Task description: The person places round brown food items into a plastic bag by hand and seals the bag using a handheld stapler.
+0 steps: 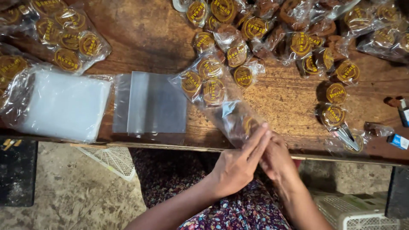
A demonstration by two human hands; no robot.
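Observation:
A long clear plastic bag lies on the wooden table with several brown round cakes bearing yellow labels inside it. My left hand and my right hand meet at the bag's near open end by the table edge. Both pinch the plastic there, left fingers laid over the right hand. One more labelled cake shows through the plastic just above my fingertips.
A heap of wrapped labelled cakes covers the far right of the table. Empty clear bags lie flat at the middle, a thick stack of them at the left. A filled bag rests far left. White baskets stand below.

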